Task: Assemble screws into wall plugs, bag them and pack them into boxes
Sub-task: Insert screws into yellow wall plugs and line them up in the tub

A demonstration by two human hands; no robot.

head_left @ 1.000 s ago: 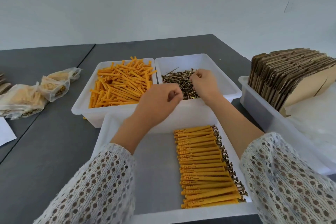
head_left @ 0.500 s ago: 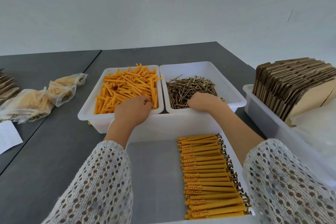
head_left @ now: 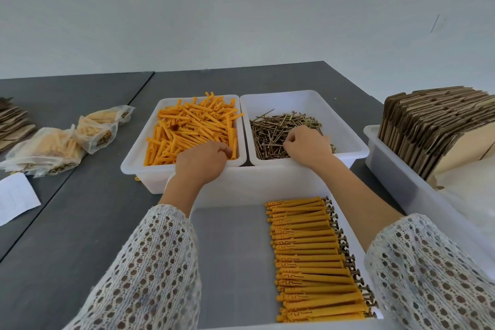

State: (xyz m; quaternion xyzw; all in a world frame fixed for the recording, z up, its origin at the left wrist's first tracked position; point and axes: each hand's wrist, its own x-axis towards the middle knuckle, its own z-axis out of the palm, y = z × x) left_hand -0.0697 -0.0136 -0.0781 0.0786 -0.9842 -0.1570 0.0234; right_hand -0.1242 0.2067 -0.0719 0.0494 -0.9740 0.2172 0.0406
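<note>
Plugs [head_left: 187, 131] and screws [head_left: 276, 131] sat side by side; our left hand [head_left: 202, 162] and right hand [head_left: 308, 146] curled in, picking one each; grasp hidden.

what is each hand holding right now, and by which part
Cannot be told. The left hand curls into the orange plastic wall plugs, the right hand into the brass-coloured metal screws; fingertips are hidden.

Orange plugs [head_left: 187, 130] in a white bin [head_left: 142, 158]. Right of that bin: brass-brown screws [head_left: 270, 132] in a white bin [head_left: 348, 139]; farther right, brown cardboard [head_left: 434, 126]. Nearer than it: white openwork lace sleeves [head_left: 150, 273]. Beneath it: dark grey table [head_left: 67, 222].
</note>
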